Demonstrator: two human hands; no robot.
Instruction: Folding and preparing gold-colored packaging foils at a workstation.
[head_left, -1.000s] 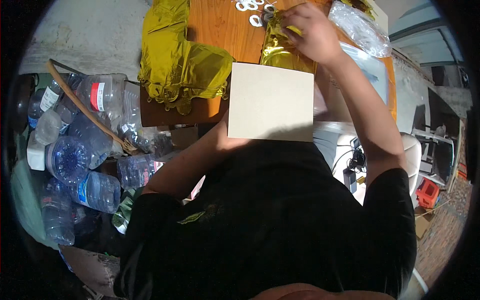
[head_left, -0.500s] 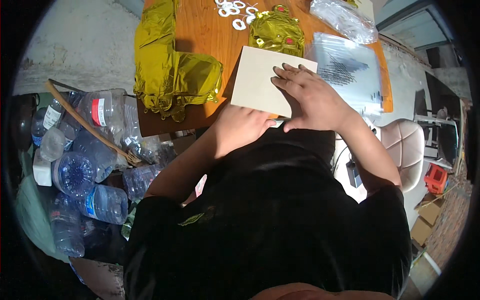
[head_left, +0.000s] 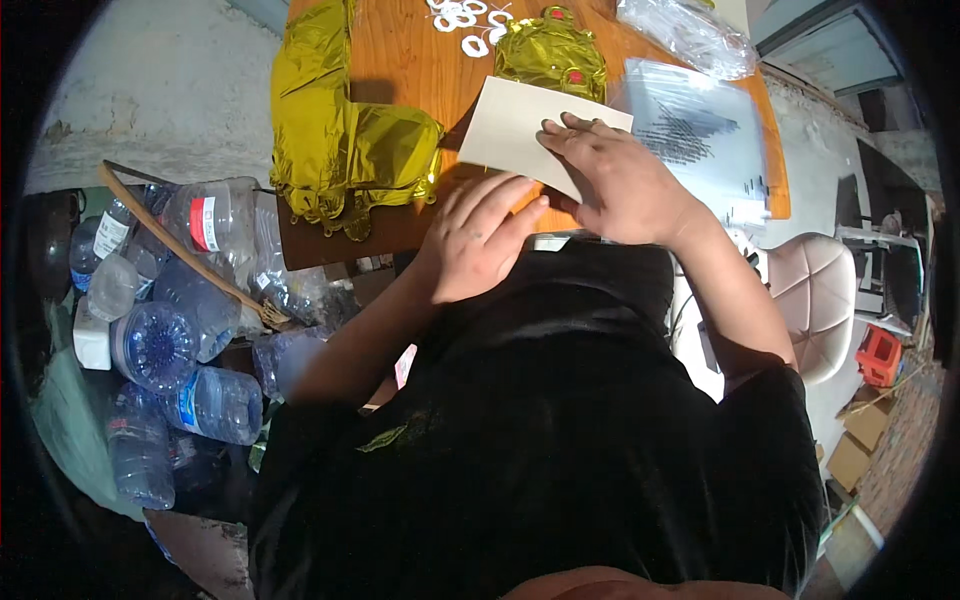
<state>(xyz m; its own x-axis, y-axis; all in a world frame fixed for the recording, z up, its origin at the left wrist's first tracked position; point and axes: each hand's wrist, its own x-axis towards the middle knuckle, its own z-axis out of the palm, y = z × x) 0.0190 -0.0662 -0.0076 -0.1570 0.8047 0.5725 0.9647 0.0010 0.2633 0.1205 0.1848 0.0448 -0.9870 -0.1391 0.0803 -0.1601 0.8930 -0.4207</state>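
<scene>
A plain cream card or board [head_left: 515,125] lies at the near edge of the table, slightly askew. My right hand [head_left: 635,190] rests on its right part, fingers stretched flat over the surface and thumb by the near edge. Just off the card's near left corner is my left hand [head_left: 480,240], its fingers loosely bent and apart, with nothing visible in them. A gold foil balloon [head_left: 550,55] with red spots, lying flat, touches the card's far side. To the left, a larger gold foil balloon [head_left: 310,130], also flat, hangs a little over the table edge.
White rings [head_left: 475,45] lie at the far middle of the wooden table [head_left: 400,60]. Clear plastic bags [head_left: 695,140] are stacked at the right, with crumpled clear film [head_left: 690,40] beyond. Empty plastic bottles [head_left: 155,345] pile up at my left; a padded chair [head_left: 810,300] stands right.
My left hand has come out from under the card's near edge and moved up and left, its fingers loosening. The right hand stays on the card, which has shifted slightly away.
</scene>
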